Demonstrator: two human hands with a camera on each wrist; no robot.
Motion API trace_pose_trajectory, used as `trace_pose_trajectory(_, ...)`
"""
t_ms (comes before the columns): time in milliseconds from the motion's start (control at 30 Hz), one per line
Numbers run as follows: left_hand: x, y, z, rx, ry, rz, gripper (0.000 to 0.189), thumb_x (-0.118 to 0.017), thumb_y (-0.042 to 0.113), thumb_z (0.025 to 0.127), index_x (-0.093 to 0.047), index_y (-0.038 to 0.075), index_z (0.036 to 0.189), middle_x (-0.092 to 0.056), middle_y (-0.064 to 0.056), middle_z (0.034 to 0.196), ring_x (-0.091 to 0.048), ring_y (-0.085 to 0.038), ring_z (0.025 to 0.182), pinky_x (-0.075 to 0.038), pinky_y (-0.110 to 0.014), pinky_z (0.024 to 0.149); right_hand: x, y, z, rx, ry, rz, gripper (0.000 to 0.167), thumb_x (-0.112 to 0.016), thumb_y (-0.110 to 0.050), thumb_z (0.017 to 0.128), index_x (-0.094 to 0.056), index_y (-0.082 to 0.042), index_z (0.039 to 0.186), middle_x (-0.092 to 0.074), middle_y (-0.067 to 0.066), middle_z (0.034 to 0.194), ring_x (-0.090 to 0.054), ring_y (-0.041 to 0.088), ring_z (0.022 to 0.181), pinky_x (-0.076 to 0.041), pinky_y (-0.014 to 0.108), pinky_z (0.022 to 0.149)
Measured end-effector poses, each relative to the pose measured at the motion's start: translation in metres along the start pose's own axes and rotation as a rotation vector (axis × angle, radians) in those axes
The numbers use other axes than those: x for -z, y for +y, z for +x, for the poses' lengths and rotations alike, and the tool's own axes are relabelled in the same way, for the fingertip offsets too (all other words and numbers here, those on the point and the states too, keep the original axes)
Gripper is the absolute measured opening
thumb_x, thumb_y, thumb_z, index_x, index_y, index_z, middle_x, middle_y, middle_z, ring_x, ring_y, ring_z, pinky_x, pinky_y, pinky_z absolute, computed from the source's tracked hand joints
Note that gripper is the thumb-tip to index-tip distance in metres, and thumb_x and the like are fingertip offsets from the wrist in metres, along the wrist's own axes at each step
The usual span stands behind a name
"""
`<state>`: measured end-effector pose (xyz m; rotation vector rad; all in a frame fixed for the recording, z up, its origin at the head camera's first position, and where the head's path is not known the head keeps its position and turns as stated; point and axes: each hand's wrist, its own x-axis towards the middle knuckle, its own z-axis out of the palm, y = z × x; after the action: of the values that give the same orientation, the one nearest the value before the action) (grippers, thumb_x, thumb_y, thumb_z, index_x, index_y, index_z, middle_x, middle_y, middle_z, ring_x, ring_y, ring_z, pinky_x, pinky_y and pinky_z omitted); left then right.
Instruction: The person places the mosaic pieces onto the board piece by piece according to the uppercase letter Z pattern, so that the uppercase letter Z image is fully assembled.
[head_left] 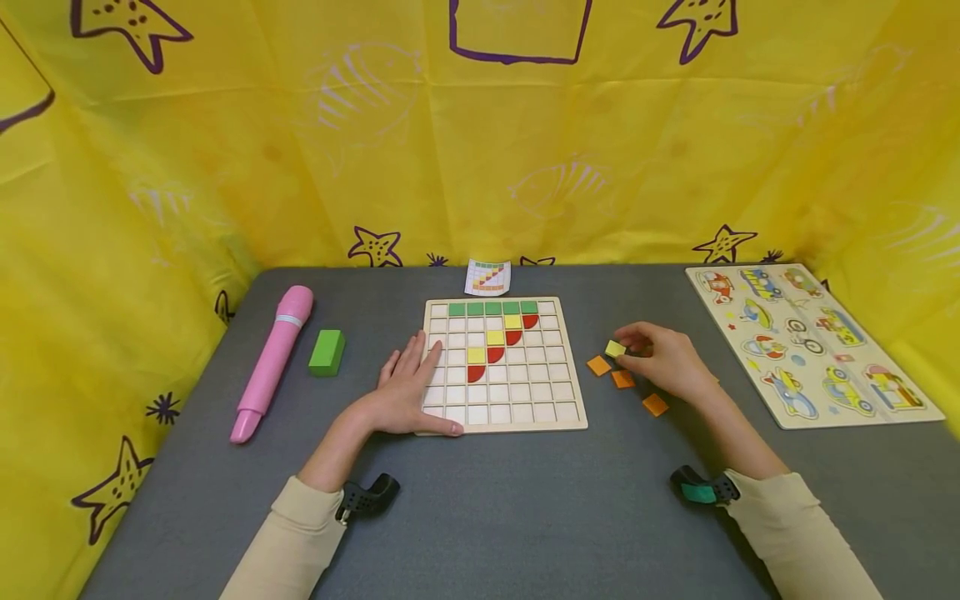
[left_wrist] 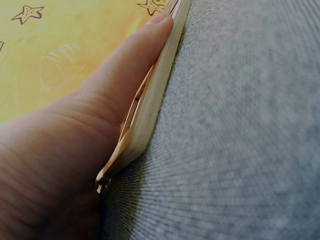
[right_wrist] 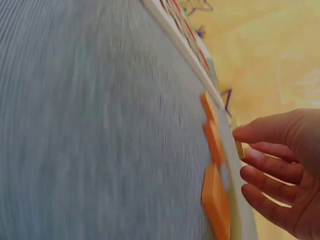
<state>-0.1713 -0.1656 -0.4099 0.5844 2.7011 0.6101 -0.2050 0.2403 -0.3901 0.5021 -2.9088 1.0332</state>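
Observation:
A wooden grid board (head_left: 525, 392) lies mid-table, holding a row of green squares (head_left: 492, 308) along the top and a diagonal of yellow squares (head_left: 495, 337) and red quarter-circles (head_left: 513, 337). My left hand (head_left: 405, 387) rests on the board's left side, fingers spread and thumb along the front edge; in the left wrist view the thumb (left_wrist: 135, 55) lies against the wooden rim. To the board's right, my right hand (head_left: 667, 358) pinches a yellow square tile (head_left: 615, 349) between thumb and fingertips. Orange square tiles (head_left: 622, 379) lie on the table just below it.
A small pattern card (head_left: 487, 278) stands behind the board. On the left are a pink microphone-like toy (head_left: 273, 358) and a green block (head_left: 327, 353). A picture puzzle board (head_left: 813, 342) lies at right. A yellow curtain (head_left: 480, 167) hangs behind the table.

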Motion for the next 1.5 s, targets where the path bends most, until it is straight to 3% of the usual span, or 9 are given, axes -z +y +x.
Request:
trace_pose_trajectory(233,0.000,0.001,0.000,0.013,-0.010,-0.003,0.130,-0.075,0.068,0.070,-0.002,0.004,0.156,0.015,-0.020,0.160,0.012,-0.033,0.147,0.003,-0.056,0.113,-0.017,-0.023,0.011,0.023,-0.037,0.067,0.031,-0.074,-0.012,0.087,-0.067,-0.003,0.116,-0.067,0.011,0.103,-0.062,0.025,0.092,-0.053,0.043,0.081)
trace_pose_trajectory(700,0.001,0.001,0.000,0.023,-0.013,-0.021,0.131,-0.075,0.068,0.069,-0.001,0.004,0.156,0.016,-0.020,0.160,0.013,-0.035,0.147,0.005,-0.056,0.113,-0.068,-0.085,0.035,0.159,-0.135,0.131,0.018,-0.079,-0.012,0.081,-0.070,-0.009,0.097,-0.068,0.000,0.093,-0.061,0.018,0.086,-0.053,0.036,0.079)
trace_pose_trajectory(1033,0.002,0.001,0.000,0.010,-0.006,-0.009,0.131,-0.075,0.069,0.069,-0.002,0.003,0.156,0.016,-0.022,0.159,0.013,-0.036,0.146,0.005,-0.057,0.113,-0.103,-0.126,0.047,0.299,-0.202,0.083,0.012,-0.078,-0.012,0.081,-0.070,-0.011,0.089,-0.066,-0.004,0.083,-0.059,0.014,0.079,-0.050,0.030,0.077)
trace_pose_trajectory(1267,0.002,0.001,0.000,0.006,0.002,0.002,0.130,-0.074,0.069,0.069,-0.004,0.003,0.156,0.015,-0.021,0.160,0.012,-0.036,0.147,0.004,-0.058,0.113,-0.122,-0.139,0.057,0.377,-0.204,0.012,0.007,-0.075,-0.010,0.084,-0.071,-0.011,0.089,-0.067,-0.002,0.085,-0.057,0.017,0.081,-0.047,0.032,0.080)
trace_pose_trajectory(1500,0.001,0.000,0.001,0.014,0.003,0.007,0.130,-0.074,0.070,0.069,-0.004,0.004,0.156,0.014,-0.021,0.160,0.011,-0.036,0.147,0.004,-0.057,0.113,-0.127,-0.141,0.060,0.413,-0.198,-0.019,0.004,-0.074,-0.010,0.085,-0.073,-0.011,0.089,-0.068,-0.005,0.084,-0.056,0.015,0.083,-0.046,0.033,0.084)
